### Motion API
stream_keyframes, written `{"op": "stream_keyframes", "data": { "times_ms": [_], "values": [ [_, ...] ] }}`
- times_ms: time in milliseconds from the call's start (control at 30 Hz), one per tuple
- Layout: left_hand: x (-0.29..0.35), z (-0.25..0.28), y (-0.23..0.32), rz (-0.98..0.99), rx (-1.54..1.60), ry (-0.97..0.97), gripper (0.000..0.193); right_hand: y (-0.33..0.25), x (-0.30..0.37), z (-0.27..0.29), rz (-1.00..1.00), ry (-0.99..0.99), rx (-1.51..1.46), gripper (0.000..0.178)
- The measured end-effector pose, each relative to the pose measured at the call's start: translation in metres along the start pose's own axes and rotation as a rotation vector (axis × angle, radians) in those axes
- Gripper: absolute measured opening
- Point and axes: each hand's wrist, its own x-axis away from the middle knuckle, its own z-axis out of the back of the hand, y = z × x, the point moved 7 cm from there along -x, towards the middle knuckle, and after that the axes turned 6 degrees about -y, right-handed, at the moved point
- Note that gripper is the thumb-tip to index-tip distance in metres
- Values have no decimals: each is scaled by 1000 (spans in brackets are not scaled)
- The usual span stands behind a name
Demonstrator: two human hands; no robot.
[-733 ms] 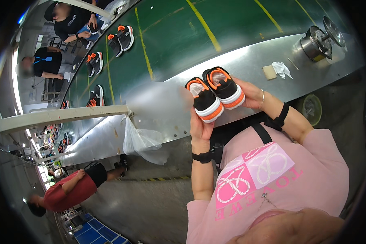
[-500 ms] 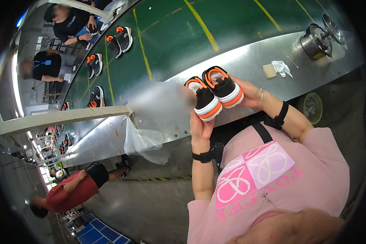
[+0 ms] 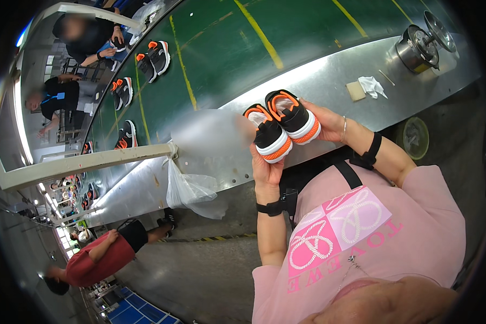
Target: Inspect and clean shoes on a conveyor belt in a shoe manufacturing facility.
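Observation:
A pair of black sneakers with orange collars and white-and-orange soles is held side by side over the metal ledge, heels toward me. My left hand is closed round the left sneaker, gripping it from below and the side. Wrapped round the outer side of the right sneaker is my right hand. The two shoes touch along their inner sides. Pale lining or stuffing shows inside both openings. Some fingers are hidden behind the shoes.
A green conveyor belt carries more sneakers at left. On the metal ledge lie a sponge, a white cloth, a thin stick and a metal pot. A plastic bag hangs from a frame bar.
Both hands keep hold of the sneakers, almost still. The view has shifted slightly. Across the belt, the person with a blue lanyard has moved an arm.

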Motion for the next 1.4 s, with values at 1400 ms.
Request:
{"op": "stream_keyframes", "data": {
  "times_ms": [1400],
  "values": [
    [2,-83,16,-342,-2410,-44,58,-52,0,79,567,583,1182,19]
  ]
}}
